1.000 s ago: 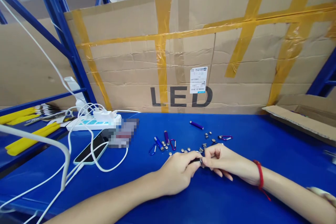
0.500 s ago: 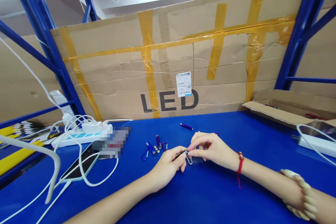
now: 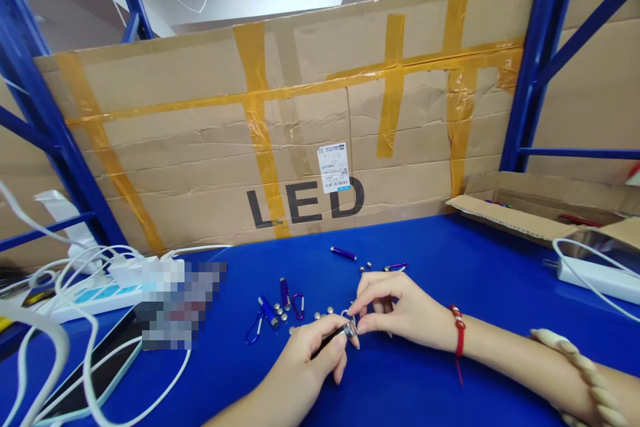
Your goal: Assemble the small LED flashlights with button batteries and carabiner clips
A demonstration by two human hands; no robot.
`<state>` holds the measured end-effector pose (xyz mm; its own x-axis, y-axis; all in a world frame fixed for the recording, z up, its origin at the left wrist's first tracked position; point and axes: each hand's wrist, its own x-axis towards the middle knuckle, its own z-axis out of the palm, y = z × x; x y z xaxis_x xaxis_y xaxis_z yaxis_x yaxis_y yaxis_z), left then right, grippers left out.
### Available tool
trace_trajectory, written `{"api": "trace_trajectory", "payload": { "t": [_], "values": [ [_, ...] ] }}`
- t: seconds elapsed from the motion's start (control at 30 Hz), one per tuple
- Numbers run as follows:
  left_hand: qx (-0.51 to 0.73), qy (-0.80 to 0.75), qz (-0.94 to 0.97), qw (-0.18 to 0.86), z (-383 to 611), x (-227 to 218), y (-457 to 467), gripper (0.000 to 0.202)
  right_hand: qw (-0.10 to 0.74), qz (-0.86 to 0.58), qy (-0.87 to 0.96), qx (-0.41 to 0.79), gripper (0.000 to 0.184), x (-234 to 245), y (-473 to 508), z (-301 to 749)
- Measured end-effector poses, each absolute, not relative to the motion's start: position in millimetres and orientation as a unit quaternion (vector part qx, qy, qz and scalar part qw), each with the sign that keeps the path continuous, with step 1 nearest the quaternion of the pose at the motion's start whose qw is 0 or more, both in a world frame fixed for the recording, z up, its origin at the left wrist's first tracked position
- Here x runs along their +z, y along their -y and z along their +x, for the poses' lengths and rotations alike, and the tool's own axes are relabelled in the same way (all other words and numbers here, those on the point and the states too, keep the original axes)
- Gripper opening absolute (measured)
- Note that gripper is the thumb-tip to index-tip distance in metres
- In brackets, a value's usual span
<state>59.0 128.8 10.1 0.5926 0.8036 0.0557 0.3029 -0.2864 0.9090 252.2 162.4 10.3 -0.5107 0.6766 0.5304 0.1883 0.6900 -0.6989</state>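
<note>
My left hand (image 3: 305, 363) is closed around a slim black mini flashlight (image 3: 327, 343), its silver end (image 3: 349, 329) sticking out between thumb and forefinger. At that end, my right hand (image 3: 407, 307) pinches a silver carabiner clip (image 3: 354, 321) between thumb and fingertips; its fingers partly hide the clip. Left of the hands lie a blue mini flashlight (image 3: 268, 311) with a blue carabiner (image 3: 254, 329), a purple tube (image 3: 285, 293) and a purple carabiner (image 3: 299, 307). Several button cells (image 3: 283, 316) are scattered beside them. Farther back rests another purple tube (image 3: 343, 253).
On the left, white cables (image 3: 87, 347) loop around a power strip (image 3: 115, 290) and a phone (image 3: 95, 363). An open cardboard box (image 3: 520, 223) and a white adapter (image 3: 595, 278) stand at the right. Taped cardboard (image 3: 200, 173) walls off the back of the blue table (image 3: 415, 380).
The camera view has swung right, so the table items appear farther left. The silver end of the flashlight shows more clearly, and the carabiner has swung up from below the fingers.
</note>
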Motion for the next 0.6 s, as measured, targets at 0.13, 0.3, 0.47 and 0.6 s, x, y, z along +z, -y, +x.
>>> {"api": "trace_trajectory", "payload": {
  "t": [0.13, 0.3, 0.47, 0.6],
  "values": [
    [0.250, -0.359, 0.759, 0.483, 57.2, 10.9, -130.7, 0.042, 0.447, -0.253, 0.813, 0.273, 0.027, 9.5, -159.7, 251.3],
    [0.219, -0.365, 0.766, 0.482, 54.6, 15.4, -132.1, 0.040, 0.439, -0.218, 0.836, 0.247, 0.019, 7.9, -157.5, 252.8],
    [0.198, -0.369, 0.778, 0.468, 50.8, 17.2, -130.9, 0.033, 0.429, -0.203, 0.856, 0.205, 0.020, 10.5, -155.4, 254.6],
    [0.198, -0.373, 0.782, 0.459, 49.6, 16.9, -131.1, 0.029, 0.422, -0.223, 0.855, 0.201, 0.023, 9.4, -155.2, 253.7]
  ]
}}
